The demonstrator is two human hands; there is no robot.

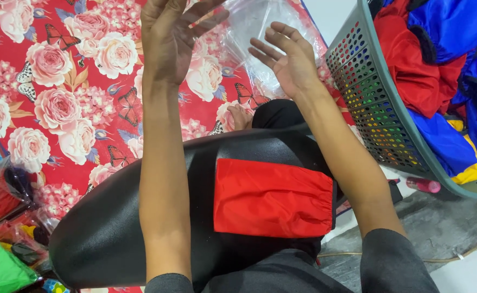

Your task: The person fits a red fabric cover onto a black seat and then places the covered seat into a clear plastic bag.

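Head view: both hands up at a clear plastic bag [260, 32], folded red cloth [273, 198] waiting on the black lap pad [140, 217].
Left hand [170, 40] spread, fingertips on the bag's edge; right hand [290, 62] open, palm against the bag. Looks like the bag-opening step; next move needs its mouth parted. Laundry basket [368, 103] sits at right.

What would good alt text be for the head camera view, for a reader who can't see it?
Seen from above, a person's left hand and right hand are raised with fingers spread at a clear plastic bag over a red rose-patterned mat. A folded red garment lies on the black-clad lap, and a grey basket of red and blue clothing stands at right.
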